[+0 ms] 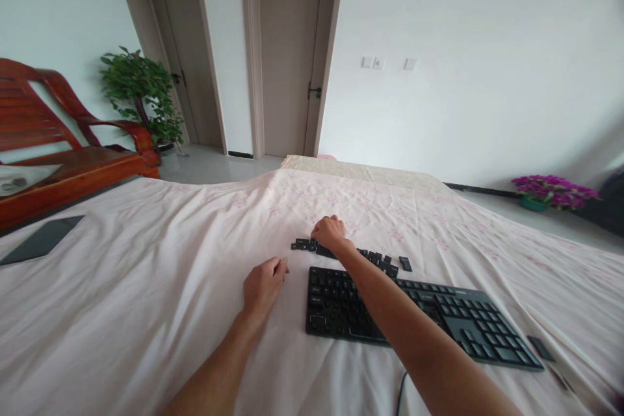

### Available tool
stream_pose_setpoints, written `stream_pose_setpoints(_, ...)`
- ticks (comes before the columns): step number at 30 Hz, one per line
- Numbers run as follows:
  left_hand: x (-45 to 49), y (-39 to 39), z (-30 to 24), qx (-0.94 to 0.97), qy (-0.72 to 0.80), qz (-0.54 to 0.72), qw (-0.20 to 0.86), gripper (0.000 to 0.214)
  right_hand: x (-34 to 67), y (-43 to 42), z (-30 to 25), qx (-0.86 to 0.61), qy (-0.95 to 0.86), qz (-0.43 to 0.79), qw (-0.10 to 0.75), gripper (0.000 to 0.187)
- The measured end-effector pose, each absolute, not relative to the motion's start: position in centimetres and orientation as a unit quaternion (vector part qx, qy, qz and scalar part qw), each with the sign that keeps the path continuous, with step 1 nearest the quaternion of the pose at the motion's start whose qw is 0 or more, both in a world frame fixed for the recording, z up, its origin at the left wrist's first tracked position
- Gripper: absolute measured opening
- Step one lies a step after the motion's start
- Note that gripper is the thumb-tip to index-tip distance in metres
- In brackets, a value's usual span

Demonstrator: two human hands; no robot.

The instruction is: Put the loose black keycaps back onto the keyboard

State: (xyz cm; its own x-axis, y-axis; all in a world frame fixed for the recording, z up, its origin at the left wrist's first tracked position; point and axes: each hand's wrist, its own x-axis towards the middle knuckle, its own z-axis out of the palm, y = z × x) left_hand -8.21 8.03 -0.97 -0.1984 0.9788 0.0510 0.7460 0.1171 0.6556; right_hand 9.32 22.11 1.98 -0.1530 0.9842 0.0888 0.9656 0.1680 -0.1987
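A black keyboard (439, 322) lies on a pale pink floral sheet (146, 286), with some keys off near its right part. A row of loose black keycaps (375, 259) lies just beyond it. My right hand (330, 234) reaches over the keyboard's far left corner and rests on the keycap row with fingers curled down; what they grip is hidden. My left hand (263, 286) lies on the sheet just left of the keyboard, fingers curled loosely with nothing seen in them.
A dark flat tablet-like slab (41, 240) lies on the sheet at far left. A red wooden bench (73, 156) and a potted green plant (141, 94) stand behind it. Closed doors (287, 58) are ahead; purple flowers (553, 190) at right. A loose keycap (540, 348) lies by the keyboard's right end.
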Motion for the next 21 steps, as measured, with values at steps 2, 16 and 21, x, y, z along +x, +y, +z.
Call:
stream_pose_setpoints(2, -8.2, 8.0, -1.0, 0.6, 0.718, 0.29, 0.202, 0.042, 9.5, 22.7, 2.1, -0.651, -0.752, 0.05, 0.097, 0.02)
stream_pose_setpoints(16, -8.1, 8.1, -0.7, 0.591, 0.731, 0.27, 0.21, 0.038, 14.0, 23.6, 1.2, -0.668, -0.742, 0.031, 0.051, 0.023)
stream_pose_setpoints(21, -8.0, 8.0, -0.6, 0.591, 0.733, 0.267, 0.205, 0.039, 13.9, 23.2, 1.4, -0.66, -0.75, 0.033, 0.045, 0.024)
